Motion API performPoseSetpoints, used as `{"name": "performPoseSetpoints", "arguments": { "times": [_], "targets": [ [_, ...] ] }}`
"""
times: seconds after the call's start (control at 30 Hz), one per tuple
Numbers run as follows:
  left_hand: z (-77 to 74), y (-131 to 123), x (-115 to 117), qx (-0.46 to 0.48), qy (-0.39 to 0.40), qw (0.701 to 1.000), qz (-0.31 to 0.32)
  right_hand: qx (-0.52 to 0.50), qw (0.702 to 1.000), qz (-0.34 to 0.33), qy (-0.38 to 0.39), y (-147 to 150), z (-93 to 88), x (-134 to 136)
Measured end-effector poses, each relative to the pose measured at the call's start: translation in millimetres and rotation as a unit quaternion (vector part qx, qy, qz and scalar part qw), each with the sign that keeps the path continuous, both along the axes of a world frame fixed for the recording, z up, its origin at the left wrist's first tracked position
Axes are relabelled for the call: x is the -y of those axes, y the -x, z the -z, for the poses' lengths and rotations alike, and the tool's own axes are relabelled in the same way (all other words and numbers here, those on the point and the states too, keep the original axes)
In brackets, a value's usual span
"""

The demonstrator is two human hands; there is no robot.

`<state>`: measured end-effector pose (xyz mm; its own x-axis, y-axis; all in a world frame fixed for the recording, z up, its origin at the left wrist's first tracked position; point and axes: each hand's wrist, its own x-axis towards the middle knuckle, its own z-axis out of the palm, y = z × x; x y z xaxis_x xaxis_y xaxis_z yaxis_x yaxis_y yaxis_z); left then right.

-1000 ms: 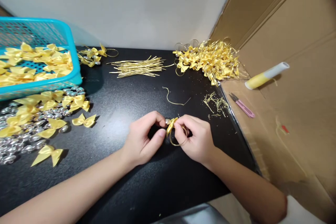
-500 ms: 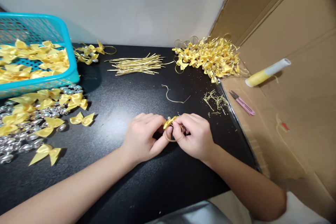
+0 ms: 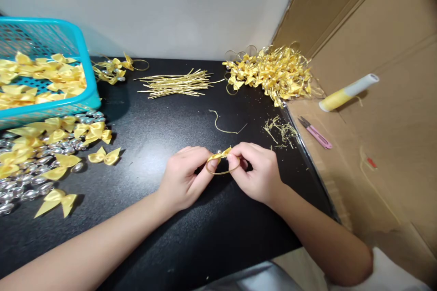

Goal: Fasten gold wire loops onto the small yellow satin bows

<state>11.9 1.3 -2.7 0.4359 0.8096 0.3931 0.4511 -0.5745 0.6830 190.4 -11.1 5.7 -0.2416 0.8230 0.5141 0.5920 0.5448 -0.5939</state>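
Note:
Between my two hands is a yellow ribbon bow (image 3: 224, 154) with a small silver bead at its far side. A loop of gold cord (image 3: 221, 173) hangs from it toward me. My left hand (image 3: 187, 170) pinches the bow's left end between thumb and forefinger. On the other side, my right hand (image 3: 256, 168) grips its right end the same way, partly covering it. Just beyond the hands lies a loose curved piece of gold cord (image 3: 225, 130) on the black table (image 3: 150, 218).
At left stands a blue basket (image 3: 89, 77) of yellow bows, with silver beads (image 3: 41, 168) and more bows before it. Cut gold cords (image 3: 177, 84) lie at the back, beside a heap of looped bows (image 3: 273, 72). Cord scraps (image 3: 280, 131) and pink thread snips (image 3: 316, 133) are at right.
The gold loop has opened wider and now shows as a broad ring below the bow. My hands have shifted slightly apart, both still pinching the bow.

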Motion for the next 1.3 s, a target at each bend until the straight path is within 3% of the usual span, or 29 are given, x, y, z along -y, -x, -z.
{"name": "performPoseSetpoints", "arguments": {
  "times": [0.23,0.6,0.93,1.3],
  "targets": [
    [1.2,1.3,0.2,0.01,0.006,1.0,-0.003,-0.006,0.999,-0.024,0.036,-5.9,-3.3,-1.2],
    [3.8,0.4,0.0,-0.037,-0.051,0.997,0.033,0.02,0.998,-0.03,0.046,-1.7,1.0,0.5],
    [1.5,-2.2,1.1,0.062,0.05,0.996,0.028,-0.073,0.992,-0.018,0.105,0.0,-1.6,1.0],
    [2.3,-2.6,3.3,0.042,0.042,0.998,0.032,0.019,0.999,-0.051,-0.005,1.0,3.7,2.2]
  ]
}}
